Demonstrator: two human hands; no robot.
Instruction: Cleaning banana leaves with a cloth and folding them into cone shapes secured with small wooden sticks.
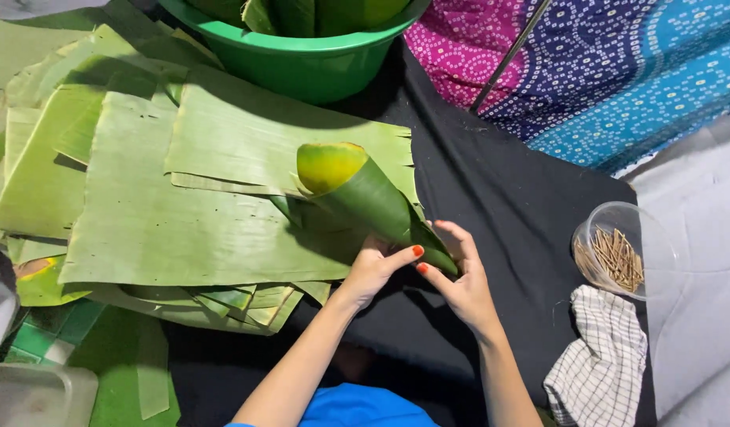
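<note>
Your leaf cone (365, 198) sits centre frame, its long axis running diagonally: pointed tip at lower right, between your hands, open mouth at upper left, showing a yellow-green inside. Both hands meet at the tip end, so neither is really nearer. Left hand (373, 269) cups the lower body w/ thumb pressed onto the leaf; right hand (464, 281) pinches the tip from the right, fingers curled round it. Cone is glossy green, tightly rolled, resting over the stack of flat banana leaves (167, 213) at left. Green tub (301, 63) sits at top, clear bowl of small sticks (618, 253) at right edge w/ a checked cloth (598, 364) below it.
</note>
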